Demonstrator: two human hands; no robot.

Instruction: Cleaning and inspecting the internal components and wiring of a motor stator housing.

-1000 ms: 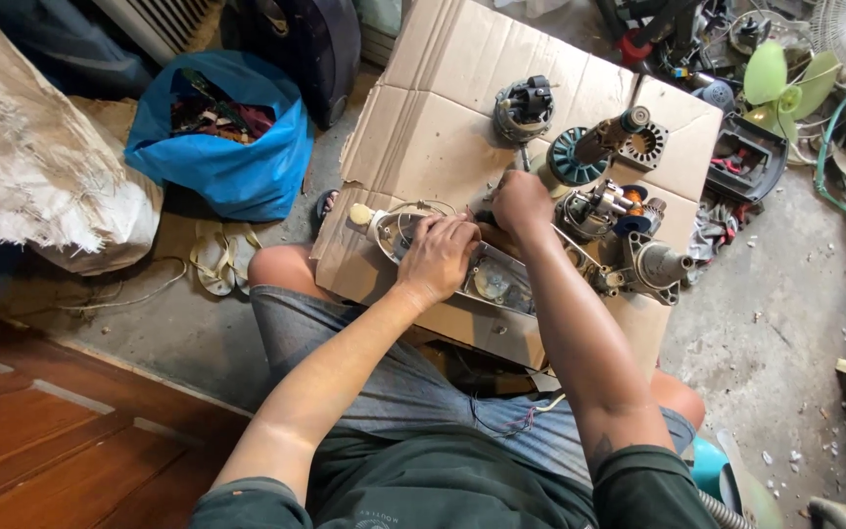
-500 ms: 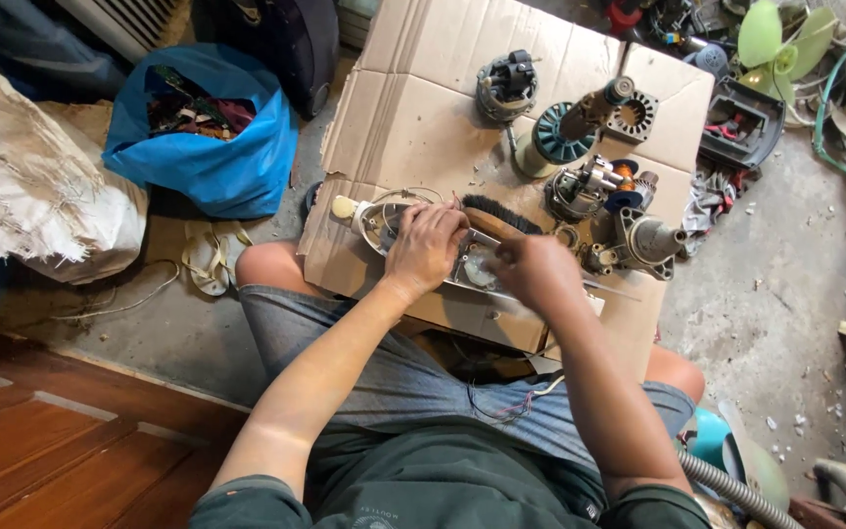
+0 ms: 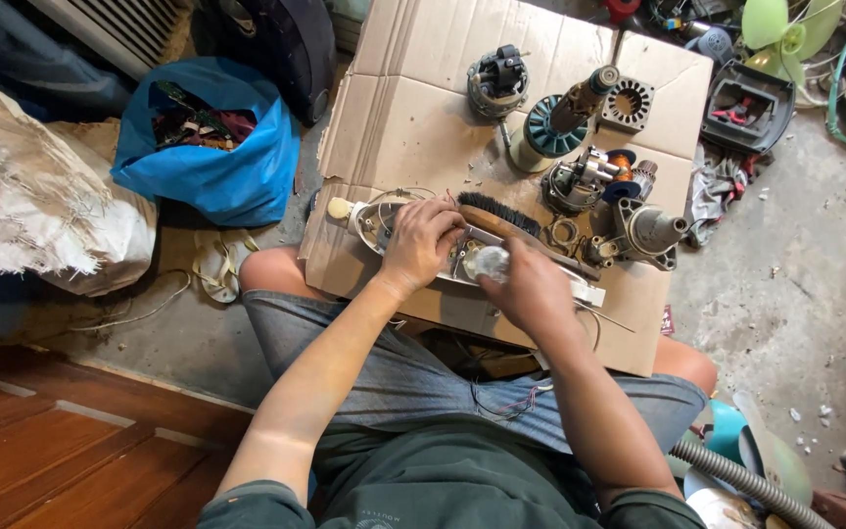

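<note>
Housing (image 3: 462, 257) of what looks like a long, pale appliance base lies flat across the near edge of the flattened cardboard sheet (image 3: 413, 108), right over your lap, w/ its rounded end and a small cream knob (image 3: 340, 208) pointing to your left. That spot keeps it within reach of both hands, and the cardboard gives a flat surface on the concrete floor (image 3: 795, 294). Your left hand (image 3: 421, 243) rests on the left part of the housing, fingers curled down and pressed together on top of it, prob. to stop it sliding; wrist straight, forearm coming up from your left knee. Your right hand (image 3: 531, 286) sits over the right half, fingers bent around a small clear roundish piece (image 3: 490, 261); can't tell exactly what it is, or whether it's pinched or just covered. A wooden-handled brush (image 3: 511, 217) w/ black bristles lies just behind the housing, touching or nearly so, handy for your right hand. Farther back on the cardboard, apart from your hands, the motor parts are laid out separately: a black-topped motor (image 3: 497, 82), a teal stator w/ shaft (image 3: 552, 129), a finned round part (image 3: 627, 104), a grey gearbox casting (image 3: 646, 233). A blue plastic bag (image 3: 203, 152) of scraps sits on the floor to your left.
</note>
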